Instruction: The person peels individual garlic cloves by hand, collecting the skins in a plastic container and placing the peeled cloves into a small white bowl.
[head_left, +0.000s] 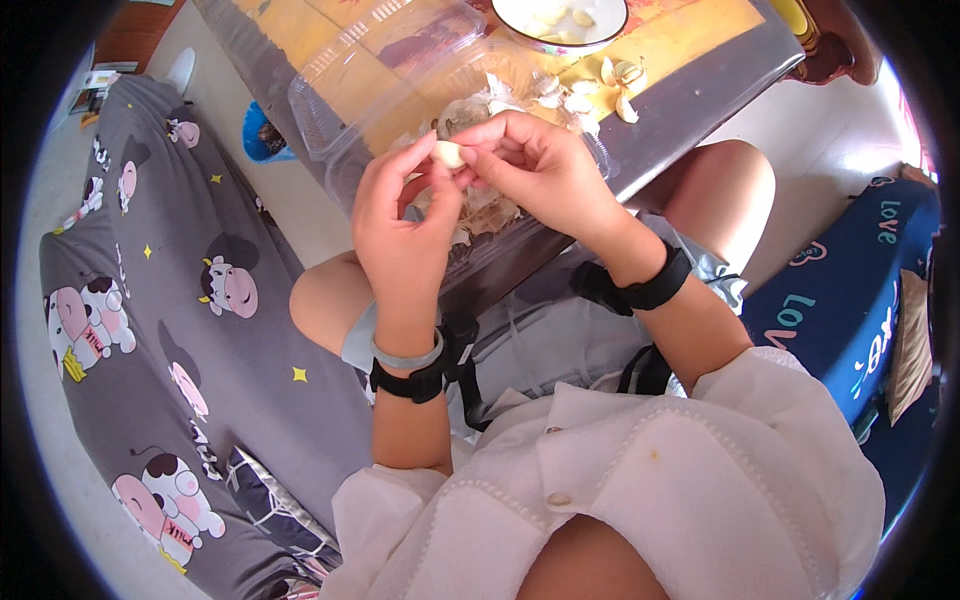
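A pale garlic clove (448, 154) is pinched between my two hands, above a clear plastic clamshell box (341, 161). My left hand (409, 206) holds its left end between thumb and fingertips. On the other end, the thumb and forefinger of my right hand (547, 169) press against the clove. Under and behind my hands, dry garlic skins (487, 214) lie in the box, and a greyish garlic bulb (463, 112) shows just past my fingertips. Several unpeeled cloves (574, 97) rest near the box's right side.
An enamel bowl (559, 46) with peeled cloves stands at the table's far side. A partly opened garlic bulb (626, 75) lies by the dark table edge (720, 94). On the floor to the left is a blue bin (259, 146). Covered seats flank me, one with a grey cow-print cover (277, 367).
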